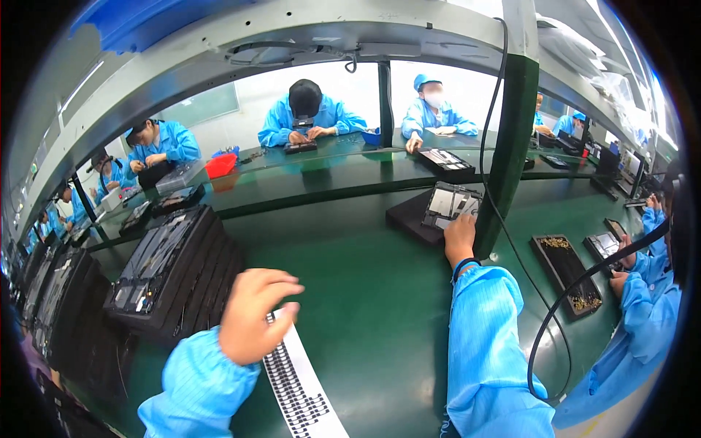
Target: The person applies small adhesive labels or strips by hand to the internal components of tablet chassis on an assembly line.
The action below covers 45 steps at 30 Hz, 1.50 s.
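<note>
One bare left hand (255,317) at half past seven, one bare right hand (459,237) at three o'clock with one flat silver-and-black rectangular device (442,204). One long white strip with black pieces (303,379), half past six. One red plastic bin (219,166), ten; one small blue plastic bin (372,136), twelve. At least two stacks of black trays (217,281), eight to nine. At least six blue-smocked co-workers (310,120), nine round to four.
</note>
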Motion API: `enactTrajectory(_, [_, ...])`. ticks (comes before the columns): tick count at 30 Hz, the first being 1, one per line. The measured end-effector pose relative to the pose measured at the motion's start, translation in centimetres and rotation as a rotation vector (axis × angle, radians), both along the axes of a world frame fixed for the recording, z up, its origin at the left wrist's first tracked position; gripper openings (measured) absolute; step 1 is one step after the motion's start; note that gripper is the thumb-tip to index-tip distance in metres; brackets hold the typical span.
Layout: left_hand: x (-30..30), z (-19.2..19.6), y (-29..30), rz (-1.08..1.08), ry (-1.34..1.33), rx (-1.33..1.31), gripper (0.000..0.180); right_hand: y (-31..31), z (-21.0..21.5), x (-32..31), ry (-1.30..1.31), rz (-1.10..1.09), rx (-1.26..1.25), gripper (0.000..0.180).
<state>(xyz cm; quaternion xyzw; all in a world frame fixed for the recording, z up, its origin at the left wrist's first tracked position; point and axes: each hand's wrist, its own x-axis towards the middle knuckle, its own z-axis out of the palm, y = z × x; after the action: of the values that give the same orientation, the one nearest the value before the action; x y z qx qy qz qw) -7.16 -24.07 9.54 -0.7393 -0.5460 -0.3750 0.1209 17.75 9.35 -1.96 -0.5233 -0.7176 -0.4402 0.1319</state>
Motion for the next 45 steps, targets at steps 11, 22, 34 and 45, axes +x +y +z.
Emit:
enactTrajectory(11, [1.2,-8.4,16.7,-0.019,-0.874,-0.645,0.05,-3.7,2.3,-7.6,0.212,0.633,-0.027,0.003])
enactTrajectory(22, [2.9,-11.4,21.8,0.146,-0.523,-0.511,0.097,0.3,1.3,-1.6,0.528,0.145,-0.354,0.048])
enactTrajectory(34, [0.2,-13.1,23.2,0.151,-0.516,-0.438,0.099,-3.4,0.8,-11.2,0.012,0.526,-0.231,0.021])
enactTrajectory(45, [2.3,-10.1,21.8,0.313,-0.438,-0.468,0.083,9.9,0.0,0.0,1.094,0.044,-0.591,0.059])
